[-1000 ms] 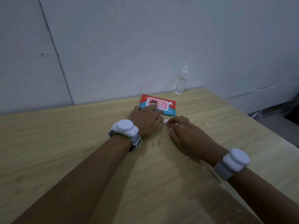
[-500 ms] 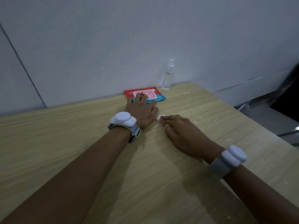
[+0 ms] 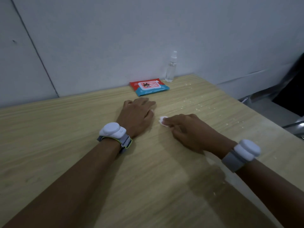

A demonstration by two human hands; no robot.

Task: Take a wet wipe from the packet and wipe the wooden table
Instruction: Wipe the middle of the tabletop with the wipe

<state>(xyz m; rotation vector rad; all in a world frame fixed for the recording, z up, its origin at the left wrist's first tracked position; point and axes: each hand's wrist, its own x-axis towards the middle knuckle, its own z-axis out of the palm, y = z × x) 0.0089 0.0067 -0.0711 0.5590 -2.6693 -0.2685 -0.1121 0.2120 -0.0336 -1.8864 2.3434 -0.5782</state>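
The red and blue wet wipe packet [image 3: 149, 87] carries a label with a cartoon figure; its writing is too blurred to read. It lies on the wooden table [image 3: 65, 145] against the wall, just beyond the left hand [image 3: 137, 116], which rests flat, fingers relaxed, holding nothing. Nearer than the packet, the right hand [image 3: 189, 130] pinches a small white wet wipe [image 3: 162, 121] against the tabletop

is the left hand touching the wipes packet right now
Apart. The head view shows the left hand resting on the wooden table, with a strip of bare wood between its fingertips and the wipes packet.
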